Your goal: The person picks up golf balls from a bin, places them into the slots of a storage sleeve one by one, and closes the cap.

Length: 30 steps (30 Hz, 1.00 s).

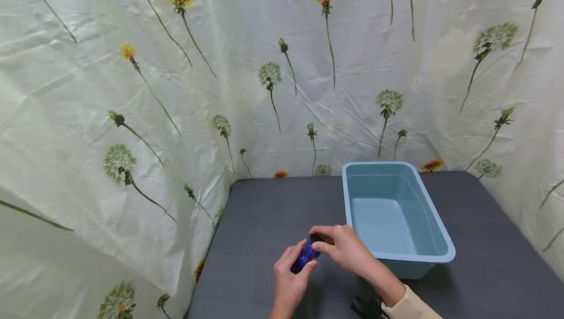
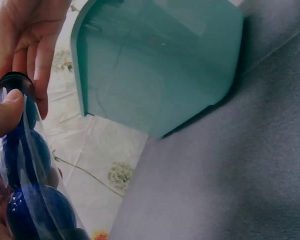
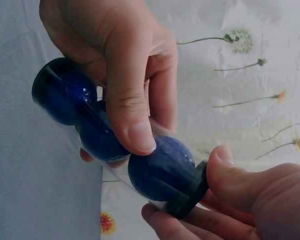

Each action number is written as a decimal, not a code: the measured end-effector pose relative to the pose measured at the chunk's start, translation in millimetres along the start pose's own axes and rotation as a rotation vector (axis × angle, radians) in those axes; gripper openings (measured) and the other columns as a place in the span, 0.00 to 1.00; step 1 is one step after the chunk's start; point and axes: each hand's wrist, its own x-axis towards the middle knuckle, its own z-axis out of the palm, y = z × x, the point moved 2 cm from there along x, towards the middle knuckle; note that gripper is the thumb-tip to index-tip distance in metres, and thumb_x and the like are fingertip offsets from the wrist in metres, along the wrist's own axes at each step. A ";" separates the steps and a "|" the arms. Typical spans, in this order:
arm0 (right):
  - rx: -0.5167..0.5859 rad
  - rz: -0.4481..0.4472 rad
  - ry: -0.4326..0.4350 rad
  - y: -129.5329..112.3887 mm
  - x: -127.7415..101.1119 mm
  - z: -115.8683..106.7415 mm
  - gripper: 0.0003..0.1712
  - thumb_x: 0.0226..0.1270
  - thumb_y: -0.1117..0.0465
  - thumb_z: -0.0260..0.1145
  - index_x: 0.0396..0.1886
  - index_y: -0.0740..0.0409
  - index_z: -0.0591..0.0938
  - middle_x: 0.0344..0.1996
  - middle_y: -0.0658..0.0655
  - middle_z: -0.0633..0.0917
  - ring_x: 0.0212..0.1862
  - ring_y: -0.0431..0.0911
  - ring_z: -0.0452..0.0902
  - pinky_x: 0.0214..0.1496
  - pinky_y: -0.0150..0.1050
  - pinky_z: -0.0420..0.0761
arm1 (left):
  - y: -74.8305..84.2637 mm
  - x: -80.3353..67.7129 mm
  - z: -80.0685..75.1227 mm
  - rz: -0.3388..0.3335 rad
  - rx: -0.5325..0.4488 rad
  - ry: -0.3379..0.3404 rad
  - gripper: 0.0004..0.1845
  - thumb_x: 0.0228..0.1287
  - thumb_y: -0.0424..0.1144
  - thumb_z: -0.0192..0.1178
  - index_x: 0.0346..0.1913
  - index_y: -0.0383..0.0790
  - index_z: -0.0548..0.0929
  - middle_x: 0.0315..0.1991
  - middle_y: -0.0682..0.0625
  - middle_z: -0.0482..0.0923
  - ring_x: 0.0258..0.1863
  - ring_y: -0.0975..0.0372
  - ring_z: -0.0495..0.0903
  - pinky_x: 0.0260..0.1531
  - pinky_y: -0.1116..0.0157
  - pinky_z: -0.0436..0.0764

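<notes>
A clear tube holding three dark blue balls is held up in both hands, tilted above the table. My left hand grips the tube's body, with the thumb lying along its side in the right wrist view. At the tube's upper end, the fingers and thumb of my right hand pinch the dark cap. In the right wrist view the cap sits at the tube's end; whether it is loose I cannot tell. The other end also looks dark.
A light blue plastic tub stands on the dark grey table, just beyond and to the right of my hands. Its visible inside holds nothing. A black object is by the right sleeve. A flower-patterned curtain hangs behind the table.
</notes>
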 end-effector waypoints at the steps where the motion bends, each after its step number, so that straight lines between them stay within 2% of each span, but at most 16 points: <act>1: 0.000 0.001 0.001 0.4 0.4 0.8 0.18 0.68 0.54 0.70 0.56 0.50 0.85 0.48 0.47 0.88 0.45 0.38 0.85 0.43 0.33 0.83 | -0.3 -0.2 -0.2 0.008 0.008 0.001 0.25 0.49 0.26 0.77 0.54 0.31 0.84 0.39 0.45 0.83 0.35 0.57 0.84 0.33 0.62 0.85; 5: 0.031 -0.013 0.016 1.1 2.0 2.1 0.19 0.68 0.51 0.70 0.56 0.48 0.86 0.49 0.48 0.87 0.47 0.40 0.85 0.44 0.33 0.83 | -2.4 1.3 -1.2 -0.024 0.013 -0.008 0.25 0.50 0.27 0.77 0.54 0.34 0.84 0.41 0.46 0.83 0.38 0.58 0.83 0.37 0.61 0.84; 9: 0.137 -0.026 0.026 1.7 1.1 3.1 0.21 0.67 0.49 0.70 0.58 0.47 0.85 0.51 0.49 0.87 0.48 0.42 0.85 0.45 0.34 0.84 | -4.5 4.6 -3.3 -0.100 -0.011 -0.042 0.27 0.51 0.28 0.77 0.56 0.38 0.82 0.46 0.48 0.83 0.43 0.58 0.83 0.43 0.60 0.83; 12: 0.213 -0.003 0.038 3.8 -3.2 3.0 0.24 0.66 0.48 0.71 0.61 0.45 0.83 0.54 0.48 0.85 0.51 0.44 0.85 0.47 0.35 0.83 | -5.3 7.3 -5.8 -0.137 -0.033 -0.068 0.27 0.52 0.29 0.77 0.57 0.39 0.81 0.48 0.47 0.82 0.45 0.58 0.83 0.45 0.57 0.83; 14: 0.224 0.004 0.057 4.9 -6.4 0.8 0.25 0.66 0.48 0.71 0.63 0.44 0.82 0.57 0.48 0.84 0.54 0.46 0.83 0.49 0.36 0.83 | -6.8 10.3 -7.6 -0.146 -0.031 -0.077 0.28 0.53 0.29 0.76 0.58 0.39 0.80 0.49 0.48 0.82 0.47 0.58 0.82 0.45 0.55 0.83; 17: 0.153 0.008 0.096 6.4 -11.6 -7.0 0.25 0.68 0.47 0.70 0.63 0.41 0.81 0.58 0.46 0.83 0.57 0.47 0.81 0.52 0.38 0.82 | -10.4 16.9 -10.1 -0.159 -0.038 -0.052 0.30 0.52 0.27 0.76 0.59 0.40 0.80 0.48 0.51 0.81 0.47 0.59 0.82 0.47 0.54 0.82; 21: 0.030 0.016 0.129 9.8 -18.7 -23.9 0.25 0.69 0.41 0.67 0.63 0.37 0.80 0.58 0.41 0.82 0.58 0.41 0.80 0.53 0.39 0.82 | -40.6 22.6 -11.9 -0.181 -0.060 -0.018 0.31 0.52 0.28 0.76 0.60 0.47 0.80 0.49 0.54 0.81 0.49 0.60 0.82 0.51 0.57 0.82; 24: -0.016 0.029 0.147 14.8 -25.4 -36.5 0.27 0.68 0.37 0.64 0.64 0.38 0.80 0.58 0.40 0.82 0.57 0.39 0.80 0.54 0.40 0.81 | -64.8 26.3 -15.1 -0.209 -0.064 -0.005 0.31 0.54 0.32 0.77 0.61 0.51 0.80 0.51 0.55 0.81 0.51 0.60 0.82 0.52 0.57 0.81; 28: -0.050 0.036 0.178 22.9 -34.0 -49.1 0.25 0.68 0.40 0.66 0.63 0.38 0.81 0.57 0.41 0.82 0.56 0.42 0.81 0.54 0.43 0.82 | -77.1 35.5 -22.3 -0.247 -0.069 0.033 0.29 0.55 0.32 0.76 0.61 0.47 0.80 0.52 0.51 0.81 0.53 0.56 0.81 0.56 0.50 0.78; 30: -0.055 0.033 0.195 26.4 -37.9 -54.0 0.23 0.69 0.45 0.69 0.62 0.38 0.81 0.57 0.41 0.82 0.56 0.42 0.81 0.53 0.44 0.82 | -84.2 39.9 -25.1 -0.259 -0.083 0.046 0.29 0.55 0.31 0.75 0.61 0.45 0.80 0.52 0.49 0.81 0.54 0.54 0.81 0.57 0.47 0.77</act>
